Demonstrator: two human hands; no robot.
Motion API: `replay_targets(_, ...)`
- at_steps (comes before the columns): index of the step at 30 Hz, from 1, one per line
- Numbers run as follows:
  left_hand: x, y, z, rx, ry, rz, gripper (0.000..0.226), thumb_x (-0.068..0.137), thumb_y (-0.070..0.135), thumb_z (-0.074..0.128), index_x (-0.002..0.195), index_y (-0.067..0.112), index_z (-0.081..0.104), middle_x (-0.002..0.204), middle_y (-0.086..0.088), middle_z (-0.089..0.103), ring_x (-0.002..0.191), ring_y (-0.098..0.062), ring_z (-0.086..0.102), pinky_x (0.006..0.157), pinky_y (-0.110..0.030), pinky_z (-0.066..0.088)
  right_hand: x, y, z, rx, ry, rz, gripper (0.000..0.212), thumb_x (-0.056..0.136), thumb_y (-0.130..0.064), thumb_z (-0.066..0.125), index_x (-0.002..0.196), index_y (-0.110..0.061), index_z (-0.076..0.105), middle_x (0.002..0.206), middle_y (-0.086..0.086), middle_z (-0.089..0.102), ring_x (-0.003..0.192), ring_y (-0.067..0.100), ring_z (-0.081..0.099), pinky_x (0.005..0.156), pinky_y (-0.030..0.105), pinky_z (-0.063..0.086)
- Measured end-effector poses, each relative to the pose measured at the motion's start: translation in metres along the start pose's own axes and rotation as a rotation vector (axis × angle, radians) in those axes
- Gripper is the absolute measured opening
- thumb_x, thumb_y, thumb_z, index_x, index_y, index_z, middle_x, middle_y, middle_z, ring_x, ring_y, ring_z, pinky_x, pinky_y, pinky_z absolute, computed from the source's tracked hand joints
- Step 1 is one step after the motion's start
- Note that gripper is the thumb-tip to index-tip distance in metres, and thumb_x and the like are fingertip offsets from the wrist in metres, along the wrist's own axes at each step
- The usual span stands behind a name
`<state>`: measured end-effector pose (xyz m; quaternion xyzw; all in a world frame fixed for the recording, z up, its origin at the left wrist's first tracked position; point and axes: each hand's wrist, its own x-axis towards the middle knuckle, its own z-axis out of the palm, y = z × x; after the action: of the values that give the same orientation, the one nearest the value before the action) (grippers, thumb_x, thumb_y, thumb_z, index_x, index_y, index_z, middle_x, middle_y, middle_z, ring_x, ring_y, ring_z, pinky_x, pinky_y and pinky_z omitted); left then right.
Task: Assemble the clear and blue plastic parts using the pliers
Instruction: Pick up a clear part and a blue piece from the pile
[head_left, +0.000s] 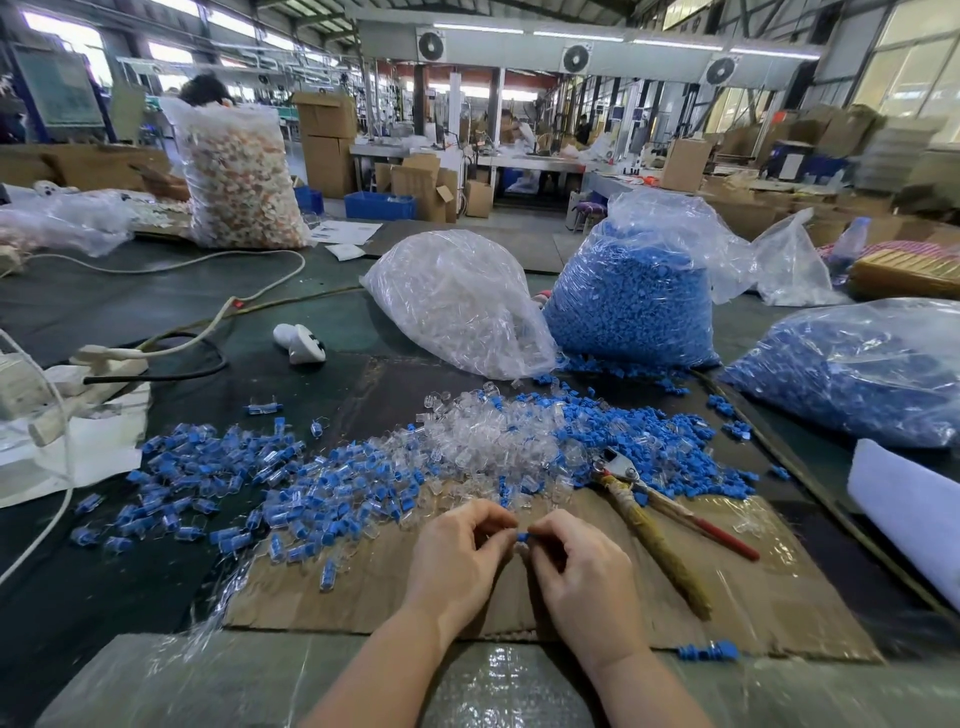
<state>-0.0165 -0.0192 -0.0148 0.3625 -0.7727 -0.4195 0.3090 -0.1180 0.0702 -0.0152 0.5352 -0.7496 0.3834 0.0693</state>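
My left hand (460, 558) and my right hand (582, 569) meet over the cardboard sheet (322, 587), fingertips together. Between them they pinch a small blue part (522, 536); a clear part seems to sit with it, mostly hidden by my fingers. The pliers (649, 506), with taped handles and one red tip, lie untouched on the cardboard to the right of my right hand. A heap of loose clear parts (493, 439) lies just beyond my hands. Loose blue parts (670, 441) spread to its right, and joined blue-and-clear pieces (218, 483) are scattered to the left.
A bag of clear parts (457, 301) and two bags of blue parts (634, 306) (852, 369) stand behind the heaps. A white power strip with cables (104, 364) lies at the left. A white foam roll (909, 504) sits at the right edge. Bubble wrap (467, 686) covers the near table edge.
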Motion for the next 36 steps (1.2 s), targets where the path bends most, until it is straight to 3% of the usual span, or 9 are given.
replay_targets(6,-0.0003,0.0000,0.0009,-0.015,-0.052,-0.001,0.013,0.080,0.015,0.071,0.082,0.028,0.070,0.080,0.012,0.069,0.079,-0.001,0.063,0.081,-0.024,0.051,-0.0011,-0.0016,-0.0004,-0.057,-0.016,-0.023,0.019,0.070,-0.010,0.077,0.069,-0.019,0.061,0.064,-0.009,0.061,0.060,0.010,0.057,0.054,0.020,0.040)
replay_targets(12,-0.0003,-0.0006,0.0004,-0.035,-0.020,-0.005,0.025,0.084,0.013,0.066,0.077,0.036,0.063,0.078,0.014,0.067,0.078,0.003,0.061,0.077,-0.015,0.049,-0.0009,-0.0011,-0.0007,0.061,-0.031,-0.006,0.006,0.079,-0.016,0.073,0.083,-0.018,0.070,0.076,-0.009,0.069,0.072,0.011,0.063,0.067,0.026,0.050)
replay_targets(16,-0.0002,-0.0006,0.0005,-0.082,0.003,-0.017,0.029,0.086,0.010,0.064,0.076,0.037,0.063,0.077,0.013,0.068,0.075,0.002,0.061,0.073,-0.012,0.048,0.0002,-0.0010,-0.0012,0.122,-0.028,-0.020,0.021,0.078,-0.015,0.075,0.097,-0.020,0.071,0.089,-0.012,0.068,0.084,0.005,0.062,0.078,0.025,0.051)
replay_targets(21,0.0006,0.0002,-0.0001,-0.071,0.013,-0.006,0.031,0.084,0.008,0.065,0.075,0.037,0.062,0.076,0.012,0.068,0.077,-0.004,0.062,0.077,-0.020,0.049,0.0008,-0.0009,-0.0013,0.143,-0.047,-0.031,0.024,0.077,-0.012,0.075,0.098,-0.023,0.072,0.088,-0.013,0.066,0.084,0.004,0.060,0.076,0.024,0.050)
replay_targets(30,0.0010,0.0034,-0.0034,-0.097,-0.003,0.013,0.030,0.080,0.007,0.069,0.074,0.035,0.062,0.069,0.013,0.065,0.063,0.008,0.056,0.064,-0.007,0.043,0.0024,0.0014,0.0017,0.126,-0.020,-0.057,0.021,0.075,-0.007,0.075,0.093,-0.017,0.073,0.085,-0.008,0.067,0.081,0.010,0.062,0.074,0.029,0.051)
replay_targets(36,0.0013,0.0037,-0.0042,-0.125,-0.009,0.000,0.027,0.078,0.004,0.071,0.074,0.030,0.064,0.067,0.011,0.064,0.058,0.008,0.054,0.062,-0.007,0.042,0.0025,0.0009,0.0024,0.130,0.001,-0.061,0.017,0.075,-0.009,0.076,0.090,-0.015,0.073,0.083,-0.008,0.066,0.079,0.010,0.062,0.072,0.030,0.052)
